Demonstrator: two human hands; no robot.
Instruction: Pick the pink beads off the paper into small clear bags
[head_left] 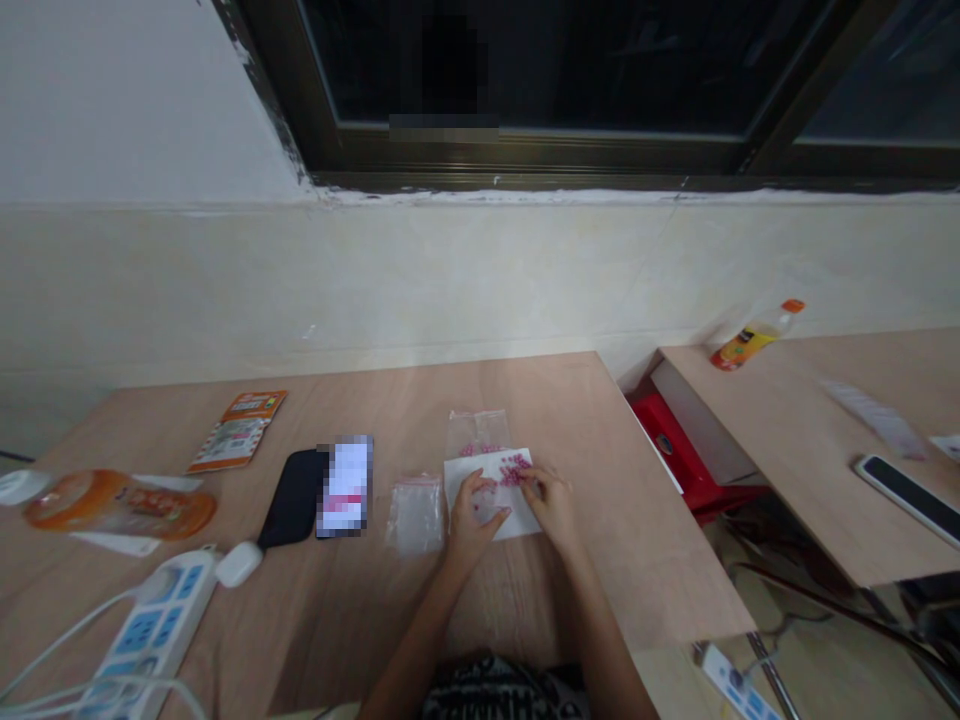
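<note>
On the wooden desk under the window, seen from the head camera, the person's two hands work close together over a white sheet of paper point(493, 495) near the desk's right-hand side. Small pink beads point(514, 468) lie in a loose cluster on the sheet's far right part, and more sit at the sheet's far edge. The left hand point(472, 516) rests palm-down on the paper, its fingers partly curled; it has no visible grip on anything, though the small scale leaves that uncertain. The right hand point(551, 505) comes in from the other side, fingers bunched at the edge of the beads – whether it has a bead between them cannot be told.

Just behind the sheet, and partly under it, lies a clear zip bag point(478, 430). A second zip bag point(415, 515) lies flat just left of the paper. Further left are a phone in a black case point(294, 498), a second phone point(346, 487) with a blurred screen, an orange printed packet point(238, 430), and an orange plastic bottle point(120, 506) on its side. A power strip point(150, 630) with white cables sits at the near-left corner.

To the right, a lower red object point(675, 450) shows in the gap before a second desk point(810, 420) – that one holds a yellow-labelled bottle point(756, 336) lying down and a black-and-white device point(911, 500).
</note>
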